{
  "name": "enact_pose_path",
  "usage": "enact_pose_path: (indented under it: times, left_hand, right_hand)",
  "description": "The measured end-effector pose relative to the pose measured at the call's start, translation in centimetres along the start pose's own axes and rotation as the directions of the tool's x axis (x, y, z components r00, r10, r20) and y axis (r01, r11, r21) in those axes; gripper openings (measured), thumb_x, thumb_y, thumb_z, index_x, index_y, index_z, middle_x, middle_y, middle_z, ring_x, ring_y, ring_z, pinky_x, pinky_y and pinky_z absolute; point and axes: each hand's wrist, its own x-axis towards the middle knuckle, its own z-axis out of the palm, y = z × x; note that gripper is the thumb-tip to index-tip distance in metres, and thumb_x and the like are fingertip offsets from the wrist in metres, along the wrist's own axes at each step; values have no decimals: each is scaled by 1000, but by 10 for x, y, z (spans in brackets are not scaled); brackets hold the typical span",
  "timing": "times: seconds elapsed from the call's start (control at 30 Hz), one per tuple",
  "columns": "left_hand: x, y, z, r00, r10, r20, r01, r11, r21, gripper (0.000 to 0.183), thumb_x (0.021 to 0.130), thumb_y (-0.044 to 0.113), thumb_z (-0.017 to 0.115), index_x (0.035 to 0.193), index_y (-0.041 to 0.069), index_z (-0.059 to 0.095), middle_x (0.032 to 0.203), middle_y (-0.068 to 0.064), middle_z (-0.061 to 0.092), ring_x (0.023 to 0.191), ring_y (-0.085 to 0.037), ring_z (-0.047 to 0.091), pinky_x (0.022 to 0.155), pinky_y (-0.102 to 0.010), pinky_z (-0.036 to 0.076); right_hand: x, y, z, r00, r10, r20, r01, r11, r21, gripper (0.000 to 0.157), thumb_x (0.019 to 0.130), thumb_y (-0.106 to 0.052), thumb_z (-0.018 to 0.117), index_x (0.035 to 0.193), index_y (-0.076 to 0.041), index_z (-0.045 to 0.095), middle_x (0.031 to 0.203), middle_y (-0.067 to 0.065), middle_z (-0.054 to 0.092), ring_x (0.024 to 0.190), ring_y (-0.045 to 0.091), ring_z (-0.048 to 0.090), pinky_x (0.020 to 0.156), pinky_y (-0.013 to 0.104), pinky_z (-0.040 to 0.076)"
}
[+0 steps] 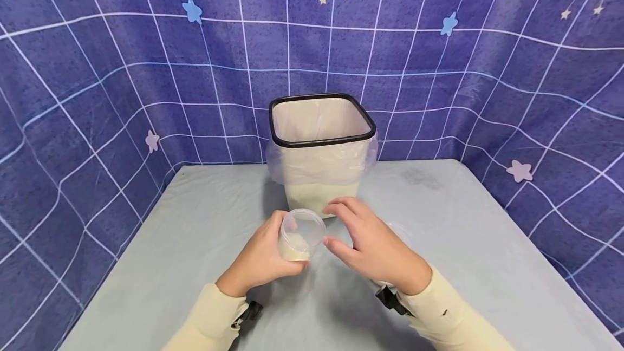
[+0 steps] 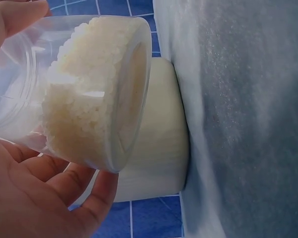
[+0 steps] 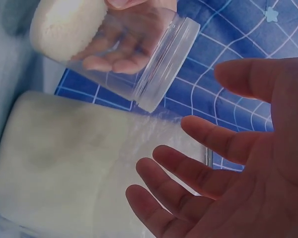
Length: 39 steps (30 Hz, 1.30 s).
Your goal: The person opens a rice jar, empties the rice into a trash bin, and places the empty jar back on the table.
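Observation:
My left hand [image 1: 263,253] grips a clear plastic jar [image 2: 37,64] partly filled with white, rice-like grains [image 2: 84,84]. The thumb is on one side of the jar and the fingers are on the other. In the right wrist view, a smooth clear band [image 3: 171,64] rings the jar's top end, and the grains lie toward its base. My right hand [image 1: 372,242] is just right of the jar, holding nothing, its fingers spread and gently bent. Its thumb and index fingertips are close by the jar's rim in the head view.
Behind the hands stands a cream waste bin [image 1: 322,172] with a black rim and a clear liner bag. A clear round edge [image 1: 401,230] shows on the grey-covered table [image 1: 195,221], partly hidden behind my right hand. Blue gridded cloth [image 1: 312,47] surrounds the table's back and sides.

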Motion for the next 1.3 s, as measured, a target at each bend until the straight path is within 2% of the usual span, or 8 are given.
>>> enact_pose_path:
  times: [0.23, 0.43, 0.7, 0.9, 1.07, 1.3]
  left_hand:
    - [0, 4, -1, 1000, 20, 10, -20, 999, 34, 82, 58, 36, 97, 126, 26, 52, 114, 12, 61, 96, -8, 61, 83, -31, 52]
    - [1, 13, -4, 999, 19, 26, -21, 997, 74, 85, 60, 40, 96, 130, 20, 53, 117, 8, 63, 95, -8, 60, 81, -30, 52]
    - [-12, 14, 1, 1000, 16, 7, -17, 994, 110, 82, 59, 41, 95, 127, 21, 54, 113, 9, 63, 89, -6, 59, 75, -25, 51]
    - [-14, 20, 4, 999, 50, 2, -50, 990, 134, 79, 60, 40, 93, 126, 21, 54, 113, 13, 61, 91, -5, 60, 78, -26, 52]
    - [-11, 28, 3, 996, 87, -10, -84, 985, 151, 78, 60, 38, 92, 125, 15, 56, 114, 5, 64, 91, -5, 60, 80, -27, 54]
    - [-9, 34, 4, 993, 118, -22, -113, 979, 171, 76, 60, 36, 90, 124, 14, 56, 113, 3, 65, 90, -5, 60, 79, -27, 54]
  right_hand:
    - [1, -4, 7, 1000, -13, 12, 13, 1000, 0, 45, 94, -39, 71, 133, -19, 61, 134, -9, 56, 120, 9, 57, 102, 37, 51]
    - [4, -6, 8, 1000, -21, 10, 21, 999, -30, 53, 93, -46, 71, 138, -20, 58, 133, -10, 56, 116, 6, 57, 95, 34, 54]
    - [4, -13, 17, 998, -53, 16, 53, 998, -42, 60, 92, -52, 70, 140, -20, 55, 130, -5, 59, 108, 7, 59, 85, 32, 55]
    - [4, -16, 21, 998, -66, 5, 66, 994, -84, 64, 92, -56, 69, 142, -19, 54, 131, -6, 58, 110, 10, 60, 86, 34, 56]
    - [7, -18, 22, 997, -79, -11, 77, 990, -120, 66, 91, -59, 67, 142, -19, 54, 131, -4, 59, 110, 11, 61, 84, 36, 58]
    - [10, -20, 24, 994, -103, -33, 97, 985, -143, 65, 92, -61, 65, 139, -18, 55, 129, -3, 60, 110, 12, 62, 85, 35, 57]
